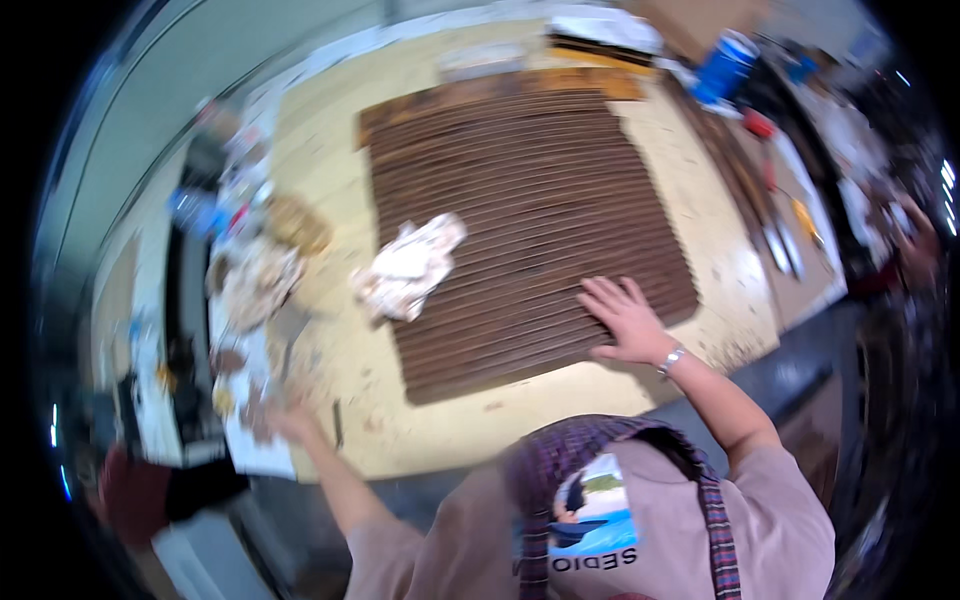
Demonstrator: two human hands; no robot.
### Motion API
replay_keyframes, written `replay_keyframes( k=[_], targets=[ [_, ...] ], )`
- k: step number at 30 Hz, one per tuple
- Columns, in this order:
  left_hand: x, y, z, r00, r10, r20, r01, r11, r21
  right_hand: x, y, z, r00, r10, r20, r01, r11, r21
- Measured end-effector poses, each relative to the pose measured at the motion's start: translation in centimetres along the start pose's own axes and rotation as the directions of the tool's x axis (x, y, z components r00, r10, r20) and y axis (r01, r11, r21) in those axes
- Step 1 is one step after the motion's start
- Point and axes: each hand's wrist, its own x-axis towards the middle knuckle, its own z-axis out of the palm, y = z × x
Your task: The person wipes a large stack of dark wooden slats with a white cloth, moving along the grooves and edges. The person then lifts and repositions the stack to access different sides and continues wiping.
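Note:
A large dark-brown slatted wooden panel [530, 220] lies flat on a pale workbench [330, 360]. My right hand [622, 318] rests palm down, fingers spread, on the panel's near right corner; a metal watch sits on that wrist. A crumpled stained white rag [408, 268] lies on the panel's left edge. My left hand [288, 422] reaches out to the left near the bench's front corner, blurred, beside a cluttered white sheet; whether it holds anything cannot be made out.
The left side of the bench carries a blurred pile of tins, dishes and rags [250, 270]. A blue container [722, 68] stands at the far right. Long tools [785, 240] lie along the right bench edge.

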Motion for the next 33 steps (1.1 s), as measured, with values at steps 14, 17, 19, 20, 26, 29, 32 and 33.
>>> replay_keyframes(
  k=[14, 17, 19, 20, 26, 29, 32, 33],
  targets=[
    [-9.6, 36.8, -16.6, 0.085, 0.698, 0.711, 0.924, -0.322, 0.206, 6.3, -8.3, 0.9, 0.995, 0.083, -0.051, 0.064, -0.159, 0.985],
    [-12.2, 41.1, -17.3, -0.141, 0.770, 0.623, 0.849, -0.230, 0.476, 5.8, -7.7, 0.1, 0.998, 0.054, 0.022, 0.007, -0.478, 0.878],
    [-13.0, 42.3, -17.4, -0.125, 0.760, 0.638, 0.911, -0.167, 0.377, 5.5, -7.0, -0.8, 0.997, 0.070, 0.011, 0.028, -0.527, 0.850],
    [-13.0, 42.8, -17.3, -0.128, 0.769, 0.627, 0.936, -0.115, 0.333, 5.5, -6.5, -0.9, 0.997, 0.071, -0.012, 0.049, -0.539, 0.841],
    [-4.2, 43.9, -11.7, 0.675, 0.602, 0.426, 0.099, 0.499, -0.861, 5.6, 0.2, -2.7, 0.831, 0.547, -0.106, 0.046, 0.122, 0.991],
    [-1.2, 41.6, -3.7, 0.539, 0.796, 0.273, -0.634, 0.598, -0.491, 7.6, 4.7, -1.7, 0.648, 0.400, -0.648, -0.149, 0.901, 0.407],
    [-4.2, 42.7, -3.1, 0.536, 0.810, 0.237, -0.758, 0.585, -0.288, 9.1, 5.6, -1.9, 0.698, 0.267, -0.664, -0.169, 0.963, 0.209],
    [-4.1, 42.5, -3.1, 0.542, 0.809, 0.229, -0.753, 0.588, -0.295, 9.2, 6.7, -1.5, 0.749, 0.278, -0.601, -0.191, 0.960, 0.205]
  ],
)
